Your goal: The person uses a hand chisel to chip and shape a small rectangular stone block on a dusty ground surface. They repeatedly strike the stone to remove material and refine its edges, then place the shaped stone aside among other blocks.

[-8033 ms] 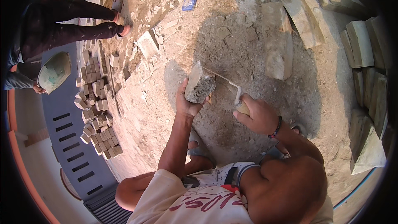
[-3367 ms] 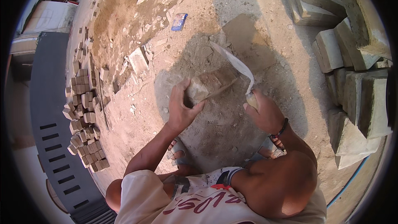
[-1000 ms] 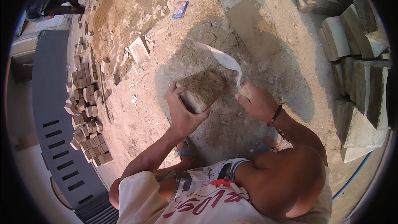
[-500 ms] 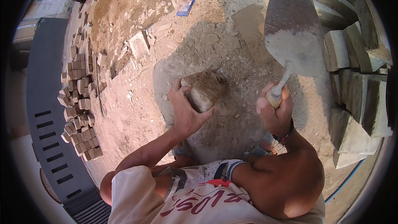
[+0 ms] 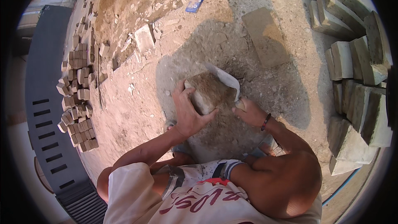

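Note:
My left hand (image 5: 190, 114) is closed round the near left side of a rough, dirt-covered paving block (image 5: 209, 89). Thumb and fingers press on its pale face. In my right hand (image 5: 251, 113) is the handle of a trowel (image 5: 227, 79), gripped in closed fingers. Its blade is turned edge-up against the far right side of the block, and much of the blade is hidden behind it. Whether the block rests on the ground or is held just above it, I cannot tell.
Thick concrete slabs (image 5: 348, 62) are stacked along the right. Small paving blocks (image 5: 78, 95) stand in piles at the left, beside a dark slotted gate (image 5: 45, 112). A flat square slab (image 5: 265, 37) lies ahead, with a blue packet (image 5: 195, 4) and broken pieces (image 5: 144, 37) farther off.
My right hand has swung the trowel down and left, from raised with its flat blade showing to edge-on against the block. My left hand keeps its hold on the block.

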The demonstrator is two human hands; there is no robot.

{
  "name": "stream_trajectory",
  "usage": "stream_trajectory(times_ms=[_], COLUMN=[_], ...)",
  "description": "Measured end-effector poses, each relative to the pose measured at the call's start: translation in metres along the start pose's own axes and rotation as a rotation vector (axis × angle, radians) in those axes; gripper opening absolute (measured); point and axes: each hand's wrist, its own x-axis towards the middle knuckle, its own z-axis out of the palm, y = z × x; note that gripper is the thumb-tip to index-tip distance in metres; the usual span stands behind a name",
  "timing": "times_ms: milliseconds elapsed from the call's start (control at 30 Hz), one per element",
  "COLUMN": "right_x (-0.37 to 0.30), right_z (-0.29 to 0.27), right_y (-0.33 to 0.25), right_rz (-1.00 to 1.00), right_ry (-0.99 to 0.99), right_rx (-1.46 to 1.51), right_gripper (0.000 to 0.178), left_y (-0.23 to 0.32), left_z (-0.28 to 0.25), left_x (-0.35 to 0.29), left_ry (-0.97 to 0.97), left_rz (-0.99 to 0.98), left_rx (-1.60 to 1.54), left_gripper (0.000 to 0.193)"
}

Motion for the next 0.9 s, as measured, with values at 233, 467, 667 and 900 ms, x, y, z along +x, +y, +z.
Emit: stream_trajectory(times_ms=[233,467,667,900], right_x=[0.001,0.039,0.018,0.029], right_z=[-0.034,-0.034,0.007,-0.031], right_y=[-0.094,-0.061,-0.010,-0.112], right_rz=[-0.182,0.123,0.033,-0.017], right_ry=[0.170,-0.037,0.033,0.258], right_rx=[0.115,-0.211,0.065,0.139], right_gripper=[0.040,0.034,0.028,0.037], left_y=[-0.009,-0.008,-0.010,-0.021], left_z=[-0.006,-0.011,-0.001,-0.009], left_x=[-0.005,-0.006,-0.007,-0.023], left_ry=[0.024,-0.019,0.041,0.033], left_rz=[0.016,0.008,0.051,0.022], left_rx=[0.028,0.085,-0.042,-0.003], left_gripper=[0.098,0.097,0.098,0.099])
